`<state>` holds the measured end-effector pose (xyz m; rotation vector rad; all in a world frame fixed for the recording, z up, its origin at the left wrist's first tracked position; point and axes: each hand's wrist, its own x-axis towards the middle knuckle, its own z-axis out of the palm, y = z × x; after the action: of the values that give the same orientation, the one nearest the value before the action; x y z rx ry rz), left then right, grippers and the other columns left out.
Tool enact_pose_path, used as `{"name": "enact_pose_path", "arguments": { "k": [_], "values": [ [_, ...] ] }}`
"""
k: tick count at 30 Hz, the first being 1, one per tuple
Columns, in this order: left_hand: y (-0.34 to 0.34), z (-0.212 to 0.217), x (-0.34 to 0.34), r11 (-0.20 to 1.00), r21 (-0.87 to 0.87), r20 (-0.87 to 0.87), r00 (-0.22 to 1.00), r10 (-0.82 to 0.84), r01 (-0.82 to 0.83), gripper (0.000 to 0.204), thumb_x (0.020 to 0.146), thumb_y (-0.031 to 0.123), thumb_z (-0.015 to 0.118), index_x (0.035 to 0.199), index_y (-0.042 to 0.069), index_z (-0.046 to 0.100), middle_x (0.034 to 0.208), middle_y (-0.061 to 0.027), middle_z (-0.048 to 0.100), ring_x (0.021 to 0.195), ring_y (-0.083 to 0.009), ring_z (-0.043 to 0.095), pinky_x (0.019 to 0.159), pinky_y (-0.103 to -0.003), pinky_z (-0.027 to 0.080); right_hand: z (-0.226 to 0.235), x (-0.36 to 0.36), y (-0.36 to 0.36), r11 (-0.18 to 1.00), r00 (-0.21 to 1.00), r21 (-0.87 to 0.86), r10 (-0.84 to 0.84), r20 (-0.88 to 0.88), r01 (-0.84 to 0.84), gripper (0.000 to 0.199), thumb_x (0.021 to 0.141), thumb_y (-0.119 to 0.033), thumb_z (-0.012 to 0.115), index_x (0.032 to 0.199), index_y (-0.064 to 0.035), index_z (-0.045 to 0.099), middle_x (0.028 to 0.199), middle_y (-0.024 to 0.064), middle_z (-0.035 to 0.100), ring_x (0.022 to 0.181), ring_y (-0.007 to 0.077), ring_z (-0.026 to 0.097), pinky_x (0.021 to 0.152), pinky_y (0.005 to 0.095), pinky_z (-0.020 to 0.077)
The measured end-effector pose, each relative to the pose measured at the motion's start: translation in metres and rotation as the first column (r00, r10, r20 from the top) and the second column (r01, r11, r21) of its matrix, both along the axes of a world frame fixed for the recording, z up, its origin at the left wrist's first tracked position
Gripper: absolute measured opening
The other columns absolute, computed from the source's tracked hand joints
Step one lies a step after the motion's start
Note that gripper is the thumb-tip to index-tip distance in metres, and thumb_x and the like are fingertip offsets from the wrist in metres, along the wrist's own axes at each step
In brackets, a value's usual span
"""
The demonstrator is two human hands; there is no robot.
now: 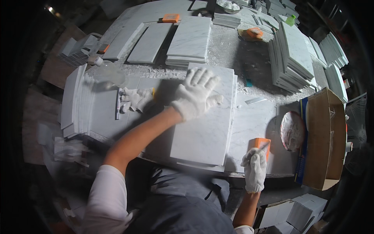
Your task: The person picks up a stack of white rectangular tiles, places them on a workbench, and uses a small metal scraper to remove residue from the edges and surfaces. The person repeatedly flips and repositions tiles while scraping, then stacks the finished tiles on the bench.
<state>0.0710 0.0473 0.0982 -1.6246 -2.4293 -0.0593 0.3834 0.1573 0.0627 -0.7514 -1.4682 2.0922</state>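
My left hand (197, 93), in a white knit glove, lies flat with fingers spread on the upper part of a white, grey-veined marble slab (202, 134). That slab rests on another one, whose edge shows at its right and below. To the right, my right hand (255, 165), gloved too, is closed near the table's front edge. A thin grey blade-like tool (265, 146) sticks out from its fingers over an orange block (263, 145). Most of the tool is hidden in the glove, so its exact kind cannot be made out.
Marble slabs are stacked at the back (189, 39), right (290, 54) and left (74, 101). An open cardboard box (323, 138) stands at the right, beside a round dish of white paste (292, 130). Spare gloves (136, 99) and a marker (118, 103) lie at the left.
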Motion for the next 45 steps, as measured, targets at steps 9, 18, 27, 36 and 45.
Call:
{"name": "enact_pose_path", "arguments": {
  "k": [9, 18, 27, 36, 45],
  "values": [
    [-0.041, 0.004, 0.109, 0.916, 0.102, 0.525, 0.761, -0.381, 0.389, 0.072, 0.103, 0.059, 0.032, 0.159, 0.015, 0.029, 0.163, -0.0089, 0.036, 0.152, -0.026, 0.031, 0.128, -0.047, 0.018, 0.04, -0.13, 0.048, 0.852, 0.975, 0.489, 0.103, 0.196, -0.189, 0.042, 0.102, -0.017, 0.061, 0.143, -0.0056, 0.06, 0.083, -0.0041, 0.059, 0.07, 0.0054, 0.052, 0.061, 0.0234, 0.0464],
    [-0.071, 0.022, 0.111, 0.934, 0.306, 0.286, 0.918, -0.275, 0.184, 0.061, 0.097, 0.056, 0.05, 0.133, 0.008, 0.064, 0.139, -0.0128, 0.061, 0.135, -0.0314, 0.052, 0.119, -0.048, 0.034, 0.053, -0.237, 0.079, 0.16, 0.914, 0.901, 0.043, 0.402, -0.404, 0.034, 0.094, -0.019, 0.068, 0.127, -0.0142, 0.07, 0.103, 0.0164, 0.07, 0.096, 0.039, 0.068, 0.083, 0.0435, 0.0538],
    [-0.07, 0.024, 0.111, 0.944, 0.285, 0.25, 0.938, -0.241, 0.167, 0.059, 0.098, 0.058, 0.049, 0.132, 0.012, 0.067, 0.139, -0.0088, 0.062, 0.133, -0.0279, 0.055, 0.118, -0.046, 0.039, 0.06, -0.256, 0.09, 0.122, 0.837, 0.834, 0.187, 0.514, -0.539, 0.034, 0.099, -0.017, 0.057, 0.13, -0.0166, 0.069, 0.108, 0.0188, 0.07, 0.098, 0.0363, 0.07, 0.083, 0.0407, 0.0561],
    [-0.068, 0.025, 0.111, 0.942, 0.284, 0.256, 0.933, -0.252, 0.177, 0.059, 0.097, 0.058, 0.053, 0.13, 0.011, 0.067, 0.136, -0.01, 0.062, 0.133, -0.0282, 0.055, 0.117, -0.047, 0.038, 0.058, -0.274, 0.1, 0.204, 0.825, 0.809, 0.273, 0.494, -0.552, 0.036, 0.099, -0.009, 0.053, 0.131, -0.013, 0.069, 0.104, 0.0183, 0.074, 0.091, 0.034, 0.073, 0.08, 0.0387, 0.0572],
    [-0.069, 0.027, 0.11, 0.943, 0.273, 0.235, 0.938, -0.256, 0.189, 0.059, 0.098, 0.058, 0.052, 0.129, 0.011, 0.068, 0.137, -0.0104, 0.062, 0.134, -0.0282, 0.054, 0.118, -0.046, 0.037, 0.054, -0.267, 0.095, 0.157, 0.821, 0.816, 0.256, 0.51, -0.556, 0.033, 0.099, -0.013, 0.058, 0.13, -0.0145, 0.07, 0.107, 0.0158, 0.074, 0.094, 0.0352, 0.071, 0.084, 0.0389, 0.0562]
  ]
}}
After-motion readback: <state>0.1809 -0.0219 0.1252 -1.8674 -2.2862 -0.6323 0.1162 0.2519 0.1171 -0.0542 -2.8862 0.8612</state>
